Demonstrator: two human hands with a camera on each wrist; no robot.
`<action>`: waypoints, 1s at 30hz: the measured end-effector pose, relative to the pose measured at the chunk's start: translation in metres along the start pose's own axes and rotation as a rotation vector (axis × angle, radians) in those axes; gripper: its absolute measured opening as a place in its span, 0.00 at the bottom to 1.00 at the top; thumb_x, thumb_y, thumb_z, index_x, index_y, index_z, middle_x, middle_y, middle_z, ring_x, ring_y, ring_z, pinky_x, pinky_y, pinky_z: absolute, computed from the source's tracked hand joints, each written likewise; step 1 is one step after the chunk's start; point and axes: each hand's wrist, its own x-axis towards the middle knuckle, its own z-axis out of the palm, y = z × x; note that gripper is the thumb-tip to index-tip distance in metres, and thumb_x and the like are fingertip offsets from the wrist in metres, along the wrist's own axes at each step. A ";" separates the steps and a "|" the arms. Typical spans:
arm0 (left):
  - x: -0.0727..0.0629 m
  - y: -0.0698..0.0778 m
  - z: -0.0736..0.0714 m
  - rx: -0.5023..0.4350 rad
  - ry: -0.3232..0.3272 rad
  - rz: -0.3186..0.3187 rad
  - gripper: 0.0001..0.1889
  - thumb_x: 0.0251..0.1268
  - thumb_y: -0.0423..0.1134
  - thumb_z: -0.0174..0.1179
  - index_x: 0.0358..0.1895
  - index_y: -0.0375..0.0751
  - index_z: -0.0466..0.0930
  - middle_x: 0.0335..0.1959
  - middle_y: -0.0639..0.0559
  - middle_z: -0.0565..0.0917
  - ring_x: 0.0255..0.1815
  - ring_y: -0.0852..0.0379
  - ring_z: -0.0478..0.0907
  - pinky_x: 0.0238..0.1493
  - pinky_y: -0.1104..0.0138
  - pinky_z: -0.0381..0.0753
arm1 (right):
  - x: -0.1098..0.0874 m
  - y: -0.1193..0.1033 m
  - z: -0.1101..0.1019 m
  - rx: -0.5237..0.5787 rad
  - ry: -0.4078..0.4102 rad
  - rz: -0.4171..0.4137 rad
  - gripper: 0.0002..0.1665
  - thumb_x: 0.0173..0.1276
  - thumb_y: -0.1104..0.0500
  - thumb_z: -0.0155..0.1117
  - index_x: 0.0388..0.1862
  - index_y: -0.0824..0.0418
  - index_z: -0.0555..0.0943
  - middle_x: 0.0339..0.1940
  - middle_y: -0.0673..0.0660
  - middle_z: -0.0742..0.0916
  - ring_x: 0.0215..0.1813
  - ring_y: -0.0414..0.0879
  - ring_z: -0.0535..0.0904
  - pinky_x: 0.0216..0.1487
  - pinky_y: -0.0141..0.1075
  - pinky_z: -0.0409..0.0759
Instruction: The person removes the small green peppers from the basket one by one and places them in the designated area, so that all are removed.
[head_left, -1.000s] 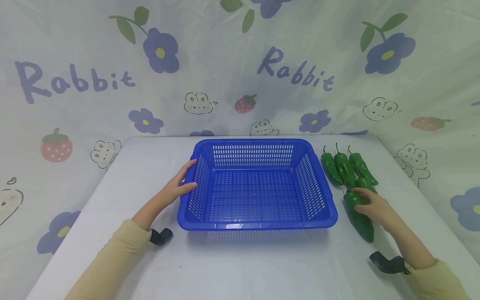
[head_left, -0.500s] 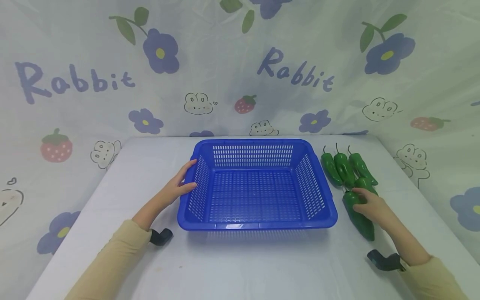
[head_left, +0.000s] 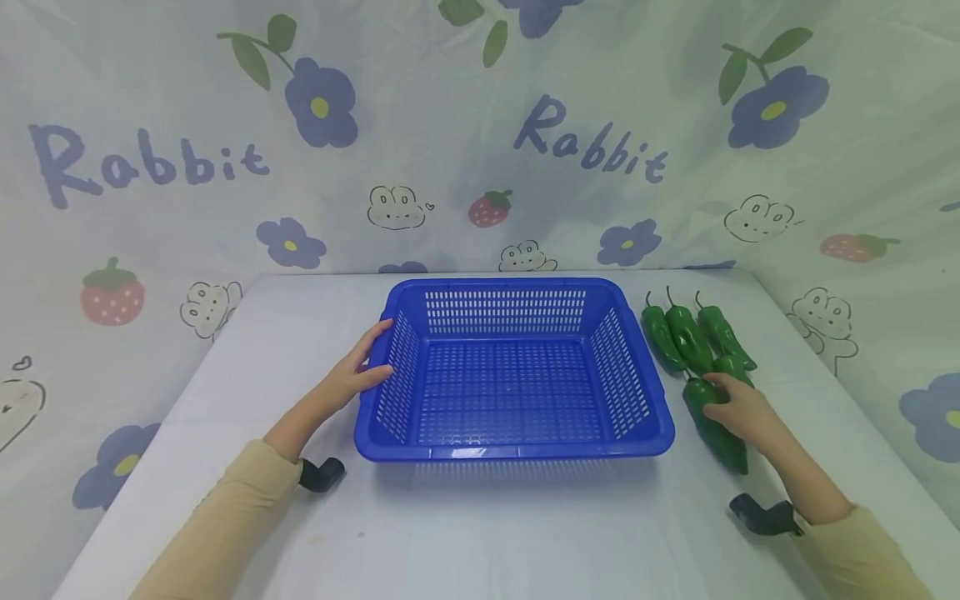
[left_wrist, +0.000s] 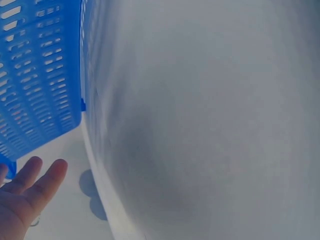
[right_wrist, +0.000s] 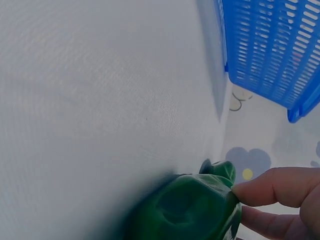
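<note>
My left hand [head_left: 356, 367] lies at the left rim of the blue plastic basket [head_left: 517, 451], thumb and fingers spread against it. The left wrist view shows straight fingers [left_wrist: 50, 180] beside the basket's slotted wall. With thumb and fingers, my right hand [head_left: 746, 408] pinches the stem end of a large, glossy green chili pepper [head_left: 705, 417] lying right of the basket. Its tapered end points toward me. In the right wrist view the thumb [right_wrist: 275, 186] presses on the pepper's side. A second pepper [head_left: 731, 367] lies partly hidden behind that hand.
Three more green peppers lie in a row behind: a left one [head_left: 662, 337], a middle one [head_left: 690, 337] and a right one [head_left: 725, 336], stems pointing away. A white cloth [head_left: 480, 533] covers the table. Patterned fabric [head_left: 450, 150] hangs behind. Each wrist carries a black device [head_left: 761, 514].
My right hand and the near pepper have slid slightly away from me and to the left. The middle rear pepper has shifted a little left. My left hand and the basket have stayed put.
</note>
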 end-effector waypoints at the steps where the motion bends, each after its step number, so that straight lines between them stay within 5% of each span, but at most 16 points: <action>1: 0.000 0.000 0.000 -0.002 0.000 0.000 0.39 0.63 0.44 0.50 0.72 0.44 0.39 0.73 0.36 0.40 0.70 0.31 0.42 0.61 0.36 0.51 | 0.000 0.000 0.000 -0.002 0.002 -0.001 0.33 0.59 0.63 0.53 0.61 0.78 0.59 0.57 0.82 0.67 0.56 0.77 0.63 0.48 0.64 0.71; 22: 0.000 0.002 0.001 -0.008 0.004 0.000 0.39 0.63 0.44 0.50 0.72 0.44 0.39 0.73 0.36 0.40 0.71 0.31 0.41 0.62 0.36 0.50 | 0.001 -0.001 0.001 -0.047 0.065 -0.012 0.31 0.60 0.63 0.54 0.60 0.78 0.61 0.55 0.81 0.69 0.55 0.76 0.65 0.47 0.63 0.71; 30: -0.002 0.002 0.000 0.025 0.004 0.022 0.37 0.65 0.43 0.47 0.73 0.45 0.37 0.73 0.38 0.39 0.71 0.33 0.40 0.63 0.36 0.48 | -0.002 -0.003 -0.008 -0.086 0.129 -0.103 0.29 0.64 0.61 0.52 0.58 0.79 0.64 0.54 0.81 0.70 0.54 0.76 0.66 0.46 0.62 0.72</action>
